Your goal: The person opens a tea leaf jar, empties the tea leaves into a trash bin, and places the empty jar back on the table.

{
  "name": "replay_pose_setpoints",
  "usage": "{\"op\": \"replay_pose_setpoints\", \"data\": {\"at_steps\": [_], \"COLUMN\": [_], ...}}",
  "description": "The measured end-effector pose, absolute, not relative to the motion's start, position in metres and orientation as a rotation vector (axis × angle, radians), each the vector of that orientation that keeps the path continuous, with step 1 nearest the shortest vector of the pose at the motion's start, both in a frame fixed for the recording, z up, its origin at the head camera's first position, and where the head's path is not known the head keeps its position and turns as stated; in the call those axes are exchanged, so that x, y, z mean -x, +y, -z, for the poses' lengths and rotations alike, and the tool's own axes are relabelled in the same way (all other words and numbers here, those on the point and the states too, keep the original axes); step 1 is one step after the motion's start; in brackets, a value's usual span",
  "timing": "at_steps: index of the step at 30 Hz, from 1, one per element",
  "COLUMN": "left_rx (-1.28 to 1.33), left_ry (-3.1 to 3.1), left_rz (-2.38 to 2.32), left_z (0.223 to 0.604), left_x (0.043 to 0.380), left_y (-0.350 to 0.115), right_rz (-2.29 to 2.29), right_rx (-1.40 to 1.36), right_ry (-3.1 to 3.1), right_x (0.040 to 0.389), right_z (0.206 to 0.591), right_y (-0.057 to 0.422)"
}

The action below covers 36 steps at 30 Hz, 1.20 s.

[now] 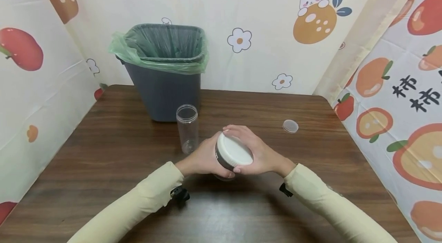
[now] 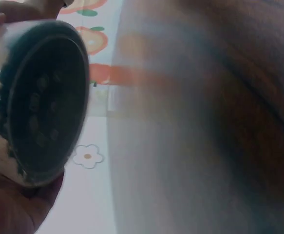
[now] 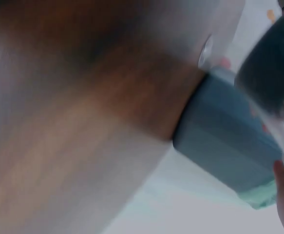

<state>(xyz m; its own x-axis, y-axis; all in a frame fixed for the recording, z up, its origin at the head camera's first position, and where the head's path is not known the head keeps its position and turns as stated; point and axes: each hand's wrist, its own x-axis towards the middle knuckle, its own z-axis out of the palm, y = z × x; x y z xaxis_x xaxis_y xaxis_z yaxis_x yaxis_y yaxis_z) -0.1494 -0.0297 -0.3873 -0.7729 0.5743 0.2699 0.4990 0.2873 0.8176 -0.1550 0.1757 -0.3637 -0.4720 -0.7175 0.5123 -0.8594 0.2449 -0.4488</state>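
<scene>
Both hands hold a jar [image 1: 223, 161] with a ribbed white lid [image 1: 236, 150] above the middle of the table. My left hand [image 1: 205, 160] grips the jar's side, thumb at the near edge. The right hand [image 1: 259, 151] curls over the lid, fingers at its far rim and thumb at its near rim. Tilted in the left wrist view, the jar [image 2: 49, 102] shows a dark base and dark contents behind a clear wall. Its dark lower part [image 3: 271, 66] also appears at the right of the right wrist view. Whether the lid is loose, I cannot tell.
An uncapped clear jar [image 1: 188, 130] stands just left of the hands. Behind it is a dark bin [image 1: 164, 89] lined with a green bag [image 1: 138, 57]. A small clear lid [image 1: 291, 126] lies on the wooden table [image 1: 262, 112], to the right. Patterned cloth surrounds the table's back and sides.
</scene>
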Motion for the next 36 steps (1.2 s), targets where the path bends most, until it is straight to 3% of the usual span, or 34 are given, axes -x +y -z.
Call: {"op": "replay_pose_setpoints", "data": {"at_steps": [3, 10, 16, 27, 36], "left_rx": [-1.003, -1.039, -0.998, -1.047, -1.09], "left_ry": [2.636, 2.92, 3.034, 3.076, 3.083], "left_rz": [-1.382, -1.148, -0.971, -0.865, -0.845], "left_z": [0.383, 0.378, 0.376, 0.372, 0.371], "left_x": [0.146, 0.142, 0.141, 0.14, 0.139], "left_y": [-0.031, -0.029, -0.031, -0.032, -0.034], "right_rz": [-0.907, -0.722, -0.641, -0.793, -0.873], "right_rx": [-1.463, -1.021, -0.861, -0.944, -1.218], "right_ry": [-2.44, -2.788, -2.961, -2.96, -2.754], "right_x": [0.155, 0.143, 0.133, 0.135, 0.14], "right_z": [0.358, 0.339, 0.333, 0.335, 0.343], "right_y": [0.18, 0.183, 0.178, 0.175, 0.18]}}
